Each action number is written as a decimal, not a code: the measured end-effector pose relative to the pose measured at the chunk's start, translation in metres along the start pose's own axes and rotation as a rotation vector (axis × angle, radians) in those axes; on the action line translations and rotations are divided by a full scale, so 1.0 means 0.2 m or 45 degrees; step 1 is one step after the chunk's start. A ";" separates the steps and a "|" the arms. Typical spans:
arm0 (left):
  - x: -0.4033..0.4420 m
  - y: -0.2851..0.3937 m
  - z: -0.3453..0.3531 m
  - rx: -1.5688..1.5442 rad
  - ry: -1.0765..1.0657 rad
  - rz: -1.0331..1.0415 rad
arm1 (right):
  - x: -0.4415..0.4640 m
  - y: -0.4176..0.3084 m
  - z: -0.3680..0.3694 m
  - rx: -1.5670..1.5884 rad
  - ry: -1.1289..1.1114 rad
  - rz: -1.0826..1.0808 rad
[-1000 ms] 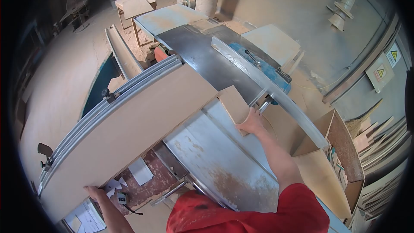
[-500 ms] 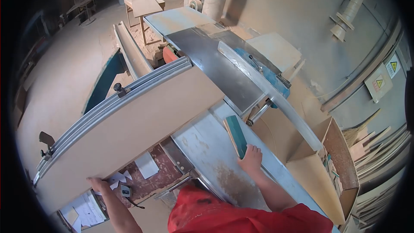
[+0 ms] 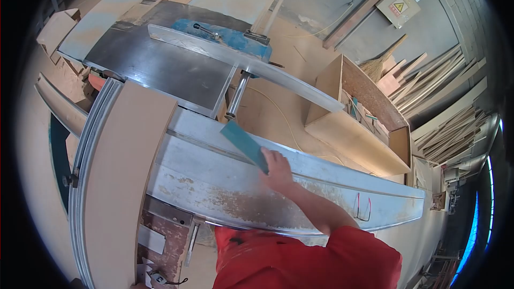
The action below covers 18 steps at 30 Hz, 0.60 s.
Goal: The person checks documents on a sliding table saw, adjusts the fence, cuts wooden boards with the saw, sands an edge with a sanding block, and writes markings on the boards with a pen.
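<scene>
My right hand (image 3: 277, 170) is closed around the near end of a green-faced wooden strip (image 3: 242, 143). The strip lies slanted over the pale metal sliding table (image 3: 316, 195) of a panel saw, its far end close to a round metal bar (image 3: 239, 95). A long tan board (image 3: 122, 182) rests along the aluminium fence (image 3: 92, 182) on the left. Only a sliver of what seems to be my left hand (image 3: 140, 286) shows at the bottom edge, beside the board; its fingers are hidden. Near it is a tape measure (image 3: 159, 278) with a black strap.
A metal guide rail (image 3: 246, 67) crosses above the dark steel saw table (image 3: 155, 48). Beyond it stands a wooden bin (image 3: 369, 107) holding offcuts. A broom (image 3: 383, 56) and many wood strips (image 3: 450, 134) lean at the right. Glasses (image 3: 364, 208) lie on the sliding table.
The view has swung to the right. My right hand has carried the strip forward across the table, its green face now upward. My left hand has dropped almost out of view.
</scene>
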<state>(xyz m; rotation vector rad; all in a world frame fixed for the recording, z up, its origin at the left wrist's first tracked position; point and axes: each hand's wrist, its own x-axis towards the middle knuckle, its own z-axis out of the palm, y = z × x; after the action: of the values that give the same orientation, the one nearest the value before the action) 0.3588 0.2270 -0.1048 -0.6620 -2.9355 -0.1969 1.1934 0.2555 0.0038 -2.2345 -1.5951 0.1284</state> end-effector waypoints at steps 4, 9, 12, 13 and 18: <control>-0.04 0.08 -0.04 -0.254 -0.016 -0.144 | 0.09 0.78 -0.71 -0.302 0.633 0.563; 0.00 0.05 -0.06 -0.772 -0.096 -0.430 | -0.31 1.28 -1.17 -0.565 0.752 1.230; -0.04 -0.01 -0.13 0.042 -0.197 -0.061 | -0.91 1.24 -0.66 -0.380 0.544 1.665; 0.01 -0.03 -0.06 0.477 -0.278 0.109 | -1.02 0.97 -0.58 -0.223 0.277 1.998; 0.00 -0.04 -0.05 0.338 -0.197 0.197 | -1.48 0.45 -0.09 1.335 0.811 2.685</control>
<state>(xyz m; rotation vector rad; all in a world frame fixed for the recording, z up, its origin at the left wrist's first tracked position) 0.3568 0.2173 -0.0955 -0.8910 -2.9562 0.2658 1.1759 -0.0477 -0.0564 -1.6230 1.2568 0.5065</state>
